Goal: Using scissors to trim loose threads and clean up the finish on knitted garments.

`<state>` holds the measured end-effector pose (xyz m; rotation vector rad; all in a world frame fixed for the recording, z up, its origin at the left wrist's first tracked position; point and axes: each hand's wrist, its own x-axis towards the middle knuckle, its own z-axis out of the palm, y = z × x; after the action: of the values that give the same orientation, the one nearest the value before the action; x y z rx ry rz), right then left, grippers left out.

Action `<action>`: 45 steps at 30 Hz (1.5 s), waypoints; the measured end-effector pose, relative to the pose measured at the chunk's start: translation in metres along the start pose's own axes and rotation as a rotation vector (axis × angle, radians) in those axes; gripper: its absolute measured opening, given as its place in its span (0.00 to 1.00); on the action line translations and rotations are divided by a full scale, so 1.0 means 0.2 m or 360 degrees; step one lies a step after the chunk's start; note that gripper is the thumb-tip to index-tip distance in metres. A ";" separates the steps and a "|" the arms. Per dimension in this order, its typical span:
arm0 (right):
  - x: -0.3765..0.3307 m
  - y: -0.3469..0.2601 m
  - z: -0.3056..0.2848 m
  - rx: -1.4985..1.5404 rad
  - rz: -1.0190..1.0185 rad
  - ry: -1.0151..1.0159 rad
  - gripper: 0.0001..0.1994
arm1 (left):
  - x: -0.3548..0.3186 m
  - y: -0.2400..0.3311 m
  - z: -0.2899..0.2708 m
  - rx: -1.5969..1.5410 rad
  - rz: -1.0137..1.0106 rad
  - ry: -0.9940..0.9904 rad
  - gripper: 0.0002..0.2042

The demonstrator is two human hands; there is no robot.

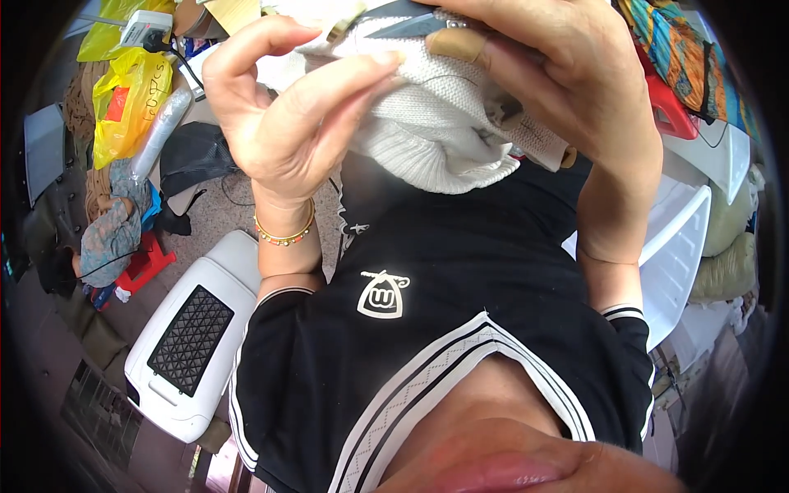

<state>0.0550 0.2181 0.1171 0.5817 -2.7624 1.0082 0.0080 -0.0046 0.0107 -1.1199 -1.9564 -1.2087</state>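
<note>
- The white knitted garment (pixel 440 123) is held up close under the camera, at the top middle of the view, between both hands.
- It hangs bunched, its ribbed hem lowest and curving toward the black shirt (pixel 427 329); its long axis cannot be told from the folds.
- The left hand (pixel 288 107), left of the garment, pinches the knit's upper edge between thumb and forefinger; the other fingers (pixel 246 49) curl loosely above.
- A beaded bracelet (pixel 283 234) circles the left wrist, below and left of the garment.
- The right hand (pixel 567 74) grips the garment's upper right, fingers pressed together over the cloth; one finger wears a tan plaster (pixel 456 45).
- A small dark pointed tool (pixel 407 26) shows at the garment's top edge, under the right hand; its long axis runs roughly left to right, tip toward the left hand. What kind of tool it is cannot be told.
- A white box with a black grille (pixel 193 337) stands well below and left of the garment.
- A yellow plastic bag (pixel 131 103) lies far left of the garment.
- A red stool (pixel 670 107) sits right of the garment.
</note>
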 end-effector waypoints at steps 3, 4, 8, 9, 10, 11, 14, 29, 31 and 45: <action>0.05 0.22 0.23 0.0326 -0.0536 0.0396 0.15 | 0.02 0.04 0.00 -0.0004 -0.0075 -0.0018 0.15; 0.08 0.28 0.30 0.0606 -0.1036 0.0807 0.15 | 0.02 0.03 -0.01 -0.0010 -0.0067 -0.0018 0.15; 0.02 0.11 0.07 0.0124 -0.0082 -0.0046 0.15 | 0.04 0.04 0.01 -0.0474 -0.0281 0.0082 0.11; 0.06 0.23 0.20 0.0306 -0.0608 0.0379 0.15 | 0.04 0.05 0.01 -0.0492 -0.0352 0.0145 0.10; 0.09 0.27 0.27 0.0468 -0.1121 0.0803 0.16 | 0.03 0.03 0.01 -0.0500 -0.0311 0.0182 0.09; 0.09 0.28 0.27 0.0463 -0.1121 0.0811 0.16 | 0.04 0.02 0.02 -0.0502 -0.0304 0.0177 0.09; 0.09 0.29 0.26 0.0439 -0.1130 0.0786 0.15 | 0.05 0.01 0.04 -0.0675 -0.0363 0.0345 0.09; 0.12 0.30 0.24 0.0403 -0.1105 0.0715 0.14 | 0.10 -0.03 0.13 -0.0658 -0.0532 0.0567 0.04; 0.12 0.31 0.25 0.0280 -0.1125 0.0833 0.15 | 0.10 -0.04 0.13 -0.0669 -0.0538 0.0557 0.04; 0.09 0.15 0.13 -0.0050 -0.0881 0.0607 0.12 | 0.08 -0.04 0.13 -0.0746 -0.0672 0.0500 0.05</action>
<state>0.0261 0.2175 0.0838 0.9617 -2.1063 0.8333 -0.0075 0.0234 0.0083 -0.6693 -1.7565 -2.0113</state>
